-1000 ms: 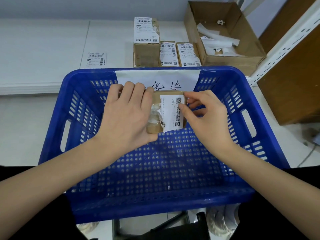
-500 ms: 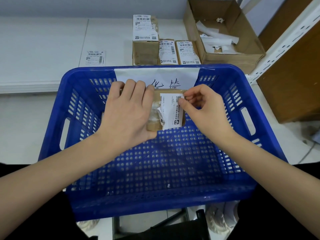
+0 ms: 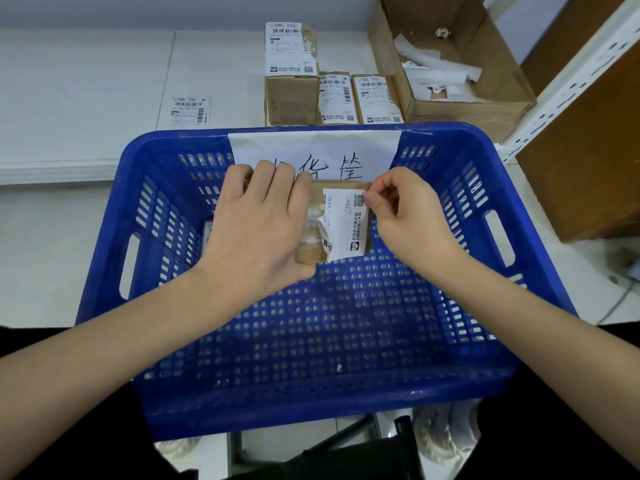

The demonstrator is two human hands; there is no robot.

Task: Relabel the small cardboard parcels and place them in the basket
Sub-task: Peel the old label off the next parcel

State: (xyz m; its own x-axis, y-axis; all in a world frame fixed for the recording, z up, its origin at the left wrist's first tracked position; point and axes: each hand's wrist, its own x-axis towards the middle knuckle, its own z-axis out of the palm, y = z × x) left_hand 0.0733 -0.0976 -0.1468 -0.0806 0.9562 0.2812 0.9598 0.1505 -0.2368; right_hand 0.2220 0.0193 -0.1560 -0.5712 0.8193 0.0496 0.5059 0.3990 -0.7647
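from the head view: left hand (image 3: 258, 223) wrapped around a small parcel (image 3: 308, 252), thumb under its near edge and fingers curled over the far side, held above the inside of the blue basket (image 3: 519, 237). right hand (image 3: 405, 216) pinching the far right corner of the old label (image 3: 346, 223) between thumb and forefinger, other fingers loosely curled. label torn and ragged along its left edge, white scraps left on the cardboard there, the rest apparently stuck down. judged from this: peeling partly done, new label not yet on, parcel not yet set down. inside the basket, at the left wall, a sliver of another box (image 3: 207, 233) showing beside the left wrist, possibly one already finished; too little visible to say. on the desk (image 3: 86, 81) beyond the basket, three more labelled parcels in a row: a taller one (image 3: 291, 74) and two lower ones (image 3: 334, 98) (image 3: 375, 98), presumably waiting. a loose label sheet (image 3: 189, 111) lying flat to their left, probably a replacement. open cardboard box (image 3: 467, 98) at the right rear holding crumpled white strips, likely peeled waste. handwritten paper sign (image 3: 311, 147) taped to the basket's far wall, partly covered by both hands. most of the held parcel hidden behind the left hand; label print too small to read; both forearms cut off at the lower frame edge.
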